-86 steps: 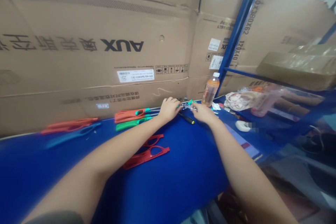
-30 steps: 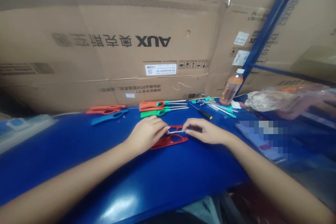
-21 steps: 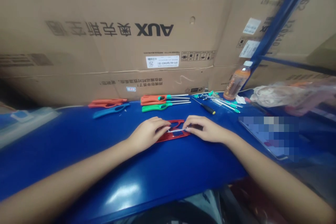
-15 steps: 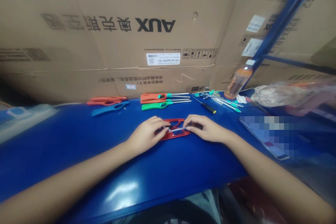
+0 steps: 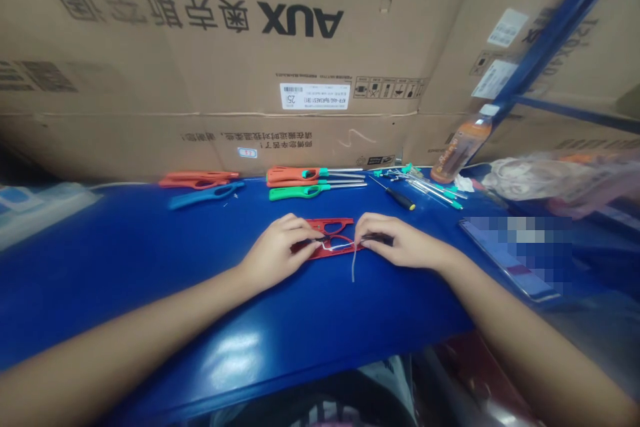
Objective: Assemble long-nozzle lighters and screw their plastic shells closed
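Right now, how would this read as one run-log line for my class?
left hand: gripping small dark part | right hand: pinching pale strand, end dangling | red pieces: on blue table, by hands | screwdriver: lying unheld

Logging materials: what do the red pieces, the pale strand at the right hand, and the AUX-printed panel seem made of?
Red pieces: likely molded plastic; smooth, evenly colored, with rounded openings.
Pale strand: perhaps soft plastic or coated wire; it hangs beneath the right hand, too thin to be sure.
AUX-printed panel: apparently cardboard; matte brown, creased, with box-style printing.
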Demonstrator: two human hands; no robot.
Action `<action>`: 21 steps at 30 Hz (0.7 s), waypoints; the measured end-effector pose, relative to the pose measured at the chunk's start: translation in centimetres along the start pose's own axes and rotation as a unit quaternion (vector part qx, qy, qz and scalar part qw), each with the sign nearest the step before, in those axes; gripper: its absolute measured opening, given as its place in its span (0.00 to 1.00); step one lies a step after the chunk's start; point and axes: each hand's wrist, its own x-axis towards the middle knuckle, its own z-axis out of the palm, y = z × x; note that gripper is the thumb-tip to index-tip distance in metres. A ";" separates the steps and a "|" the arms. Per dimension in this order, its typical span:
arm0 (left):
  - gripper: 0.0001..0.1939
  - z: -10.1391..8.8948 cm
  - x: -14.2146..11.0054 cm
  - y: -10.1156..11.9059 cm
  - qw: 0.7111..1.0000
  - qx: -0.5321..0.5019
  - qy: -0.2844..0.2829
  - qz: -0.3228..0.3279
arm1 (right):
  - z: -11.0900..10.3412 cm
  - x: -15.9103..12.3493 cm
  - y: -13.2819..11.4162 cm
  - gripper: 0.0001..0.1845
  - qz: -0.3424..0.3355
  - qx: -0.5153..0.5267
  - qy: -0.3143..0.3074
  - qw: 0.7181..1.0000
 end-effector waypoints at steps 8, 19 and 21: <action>0.09 0.0 -0.1 0.0 1.000 0.023 -0.015 -0.002 | 0.0 -0.2 -0.2 0.08 0.071 -0.001 0.038 0.997; 0.10 0.1 -0.2 -0.2 0.997 0.059 -0.039 0.008 | -0.5 -0.3 0.2 0.11 0.021 -0.053 0.018 0.998; 0.10 0.1 -0.3 -0.1 0.996 0.074 -0.045 0.007 | -0.4 -0.4 0.4 0.12 0.023 -0.061 0.009 0.998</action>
